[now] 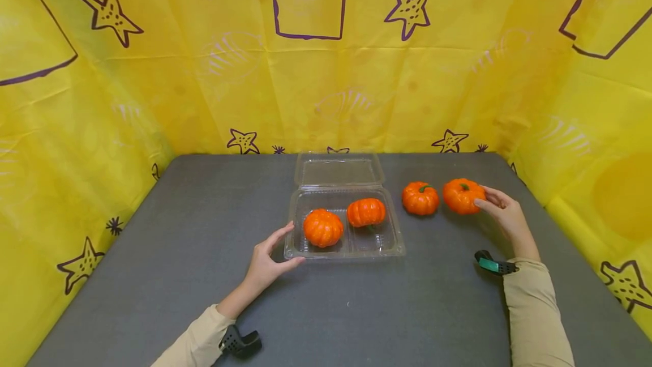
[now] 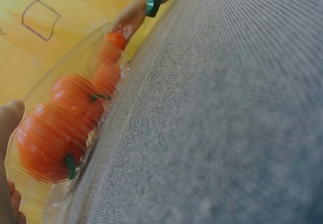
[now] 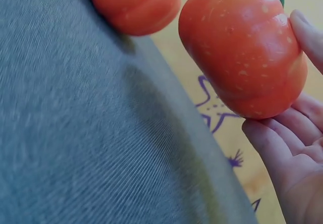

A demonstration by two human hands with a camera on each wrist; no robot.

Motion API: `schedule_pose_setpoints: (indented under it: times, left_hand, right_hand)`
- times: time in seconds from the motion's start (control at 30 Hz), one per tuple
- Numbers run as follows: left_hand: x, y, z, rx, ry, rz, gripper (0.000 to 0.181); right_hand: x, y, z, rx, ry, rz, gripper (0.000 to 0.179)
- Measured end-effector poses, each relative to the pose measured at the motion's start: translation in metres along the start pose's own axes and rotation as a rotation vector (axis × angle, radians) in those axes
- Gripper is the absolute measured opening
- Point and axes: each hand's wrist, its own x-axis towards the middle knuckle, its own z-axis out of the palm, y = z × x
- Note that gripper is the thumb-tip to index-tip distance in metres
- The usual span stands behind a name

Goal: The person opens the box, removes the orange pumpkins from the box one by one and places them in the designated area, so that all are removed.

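My right hand [image 1: 501, 214] grips an orange toy pumpkin [image 1: 463, 196] with a green stem, thumb on one side and fingers on the other. In the right wrist view that pumpkin [image 3: 242, 50] hangs above the table, over its shadow. A second pumpkin [image 1: 420, 198] sits on the table to its left. My left hand [image 1: 266, 262] is at the near left corner of a clear plastic clamshell container [image 1: 351, 251], thumb and fingers spread along its edges. Inside the container lie two more pumpkins, one on the left [image 1: 323, 228] and one tipped over on the right [image 1: 366, 212].
The container's lid [image 1: 338, 170] is folded back flat, away from me. A grey cloth covers the table [image 1: 356, 310]. Yellow curtains [image 1: 316, 84] with purple drawings enclose the table's back and sides. Black wrist devices [image 1: 239, 343] are on both sleeves.
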Motion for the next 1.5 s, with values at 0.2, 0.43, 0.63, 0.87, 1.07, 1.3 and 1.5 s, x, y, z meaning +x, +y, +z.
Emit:
schedule_pose_setpoints:
  times: [0.2,0.43,0.63,0.87,1.07,1.3,1.5]
  left_hand:
    - [0.000,-0.001,0.000,-0.009,0.004,0.026,0.062]
    - [0.001,-0.001,0.000,-0.024,-0.003,0.026,0.062]
    - [0.000,-0.001,0.000,-0.026,-0.011,-0.004,0.062]
    - [0.000,-0.002,0.000,-0.004,-0.005,0.015,0.059]
    - [0.000,-0.001,0.000,0.009,0.001,0.030,0.059]
    - [0.000,0.001,-0.001,0.028,-0.006,0.007,0.059]
    - [0.000,0.000,-0.001,0.027,-0.008,-0.001,0.059]
  right_hand:
    - [0.000,0.011,-0.003,0.018,-0.016,0.008,0.027]
    - [0.001,0.021,-0.005,-0.068,-0.002,0.010,0.026]
    - [0.002,0.024,-0.005,-0.069,-0.046,0.010,0.031]
    - [0.003,0.025,-0.005,-0.112,-0.076,0.041,0.054]
    - [0.003,0.026,-0.006,-0.228,-0.086,0.065,0.065]
    - [0.004,0.023,-0.006,-0.346,-0.095,0.085,0.064]
    - [0.004,0.018,-0.006,-0.470,-0.091,0.108,0.064]
